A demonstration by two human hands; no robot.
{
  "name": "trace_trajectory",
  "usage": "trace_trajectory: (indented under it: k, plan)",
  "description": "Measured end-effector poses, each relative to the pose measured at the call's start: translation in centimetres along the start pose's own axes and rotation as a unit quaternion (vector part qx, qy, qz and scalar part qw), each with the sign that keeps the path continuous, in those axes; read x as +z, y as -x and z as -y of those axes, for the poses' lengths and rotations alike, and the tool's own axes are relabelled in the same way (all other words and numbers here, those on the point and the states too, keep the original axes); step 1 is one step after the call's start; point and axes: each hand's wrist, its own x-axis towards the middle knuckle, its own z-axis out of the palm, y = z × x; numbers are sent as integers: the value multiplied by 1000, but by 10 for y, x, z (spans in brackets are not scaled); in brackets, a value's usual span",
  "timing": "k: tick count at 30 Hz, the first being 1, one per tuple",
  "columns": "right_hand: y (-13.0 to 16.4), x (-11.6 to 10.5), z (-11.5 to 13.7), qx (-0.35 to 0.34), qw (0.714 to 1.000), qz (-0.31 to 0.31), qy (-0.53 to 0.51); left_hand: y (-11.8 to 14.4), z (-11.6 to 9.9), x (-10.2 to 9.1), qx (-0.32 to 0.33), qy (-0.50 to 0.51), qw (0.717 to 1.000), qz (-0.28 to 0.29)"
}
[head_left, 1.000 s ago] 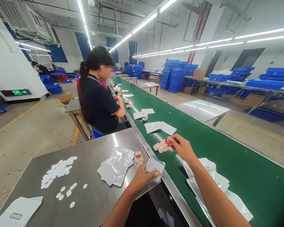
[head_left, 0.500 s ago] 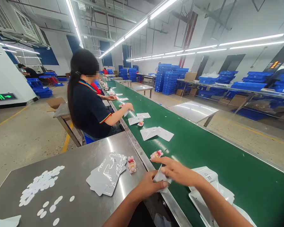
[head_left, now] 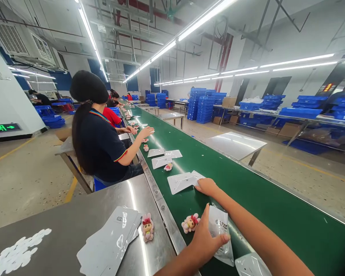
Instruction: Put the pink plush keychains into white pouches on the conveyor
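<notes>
My left hand point(head_left: 202, 239) is closed around a white printed pouch point(head_left: 220, 226) with a clear lower part, held upright over the belt's near side. Stretched farther out, my right hand point(head_left: 209, 188) has its fingertips closed on the edge of a flat white pouch point(head_left: 197, 176). That one overlaps another flat pouch point(head_left: 179, 183) on the green belt. A pink doll figure with a red bow point(head_left: 190, 223) lies beside my left hand. A second doll figure point(head_left: 147, 227) rests on the metal table, against a fanned stack of white pouches point(head_left: 109, 239).
White round stickers point(head_left: 17, 251) lie at the table's left. More pouches point(head_left: 161, 162) and a doll point(head_left: 168, 166) sit farther up the green conveyor belt point(head_left: 264, 207). A co-worker point(head_left: 99, 138) sits on its left side. Another pouch point(head_left: 251, 264) is under my right forearm.
My hands have parted: the left has drawn the pouch nearer and upright, while the right has reached forward to the flat pouches. The co-worker's arm has shifted, and my view has turned slightly.
</notes>
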Motion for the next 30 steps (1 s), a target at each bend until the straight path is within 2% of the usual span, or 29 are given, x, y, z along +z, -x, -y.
trace_trajectory:
  k: [2, 4, 7, 9, 12, 13, 15, 17, 18, 20, 23, 26, 28, 30]
  plan:
    - [4, 0, -2, 9, 1000, 0, 19, 5, -4, -8, 47, -15, 999, -17]
    - [13, -8, -6, 27, 999, -13, 33, 3, -11, -18, 54, 21, 997, -45]
    - [42, -27, -5, 51, 996, -55, 47, -11, -25, -33, -24, 142, 986, -80]
    - [71, -41, 6, 56, 994, -85, 49, -22, -34, -38, -57, 222, 971, -71]
    - [114, -54, 39, 5, 989, -145, 44, -32, -46, -33, -46, 317, 946, -49]
    - [125, -57, 50, -25, 986, -162, 38, -33, -49, -31, -44, 338, 939, -56]
    - [140, -59, 67, -94, 980, -176, 4, -31, -52, -29, -40, 358, 927, -108]
    - [147, -57, 72, -126, 978, -156, -65, -25, -51, -36, -40, 365, 914, -172]
    - [149, -54, 70, -116, 978, -139, -100, -20, -50, -44, -41, 367, 908, -198]
    - [152, -43, 60, -49, 985, -85, -146, -5, -46, -66, -49, 364, 904, -220]
    - [155, -21, 47, 44, 982, 41, -177, 20, -36, -97, -78, 351, 909, -212]
    - [159, 0, 47, 68, 942, 153, -292, 40, -24, -110, -98, 349, 911, -194]
    - [160, 8, 51, 65, 918, 163, -357, 45, -19, -110, -102, 324, 925, -170]
    - [160, 11, 52, 53, 915, 137, -375, 48, -15, -108, -106, 278, 945, -138]
